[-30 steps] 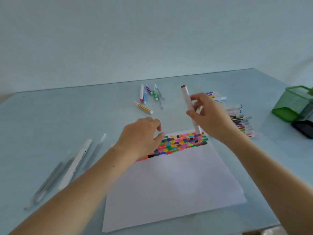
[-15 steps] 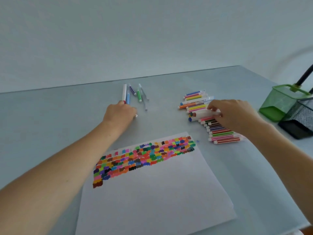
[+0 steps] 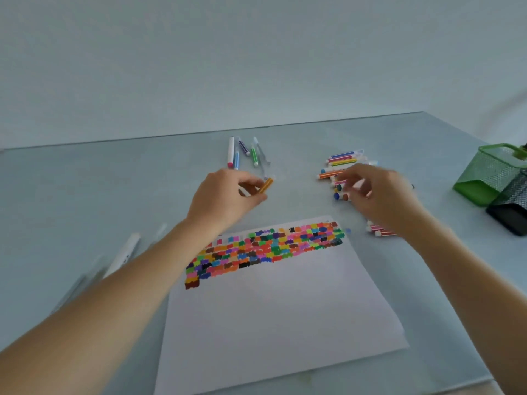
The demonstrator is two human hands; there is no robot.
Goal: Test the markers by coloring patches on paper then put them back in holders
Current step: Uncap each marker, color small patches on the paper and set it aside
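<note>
A white sheet of paper [image 3: 273, 315] lies in front of me, with a band of colored patches [image 3: 265, 246] along its far edge. My left hand [image 3: 225, 198] grips a yellow-orange marker [image 3: 265, 185], lifted just above the table. My right hand [image 3: 379, 195] hovers over a pile of striped markers [image 3: 340, 163], its fingers curled; motion blur hides whether it holds one. A few more markers [image 3: 242, 153] lie beyond my left hand.
A green mesh holder [image 3: 490, 175] and a black mesh holder [image 3: 510, 206] stand at the right edge of the table. White pens [image 3: 122, 255] lie at the left. A few striped markers [image 3: 379, 230] rest under my right wrist.
My left hand has picked the yellow-orange marker up off the table and drawn it toward me. My right hand, which laid a white marker on the pile, now hovers over it.
</note>
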